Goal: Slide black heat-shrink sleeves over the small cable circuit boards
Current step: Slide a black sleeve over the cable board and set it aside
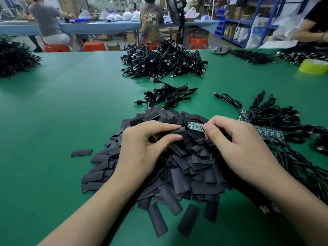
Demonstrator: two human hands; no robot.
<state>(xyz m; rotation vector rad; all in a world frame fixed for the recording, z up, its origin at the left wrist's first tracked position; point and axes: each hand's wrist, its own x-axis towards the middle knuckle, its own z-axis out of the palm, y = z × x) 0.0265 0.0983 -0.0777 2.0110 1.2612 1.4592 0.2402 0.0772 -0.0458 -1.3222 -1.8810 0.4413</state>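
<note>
The left hand (142, 146) has its thumb and forefinger curled toward each other, pinching one black heat-shrink sleeve (177, 130) that sticks out past the fingertips toward the other hand. The right hand (236, 144) pinches the wired end of a small green circuit board (195, 126) between thumb and forefinger, with its remaining fingers curled under. The board lies between the two sets of fingertips, its free end meeting the sleeve's mouth; whether any of it is inside I cannot tell. Directly beneath both hands spreads a pile of loose sleeves (186, 171), with a few strays lying nearer the wrists. Just beyond the right knuckles lies a bundle of cables (273, 118) with more bare boards at their ends. Farther out past the fingertips sits a small cable bundle (168, 96), and well beyond it a large heap of cables (163, 59). All of it rests on a green table (62, 112). A yellow tape roll (314, 66) sits far out to the right of the right hand
</note>
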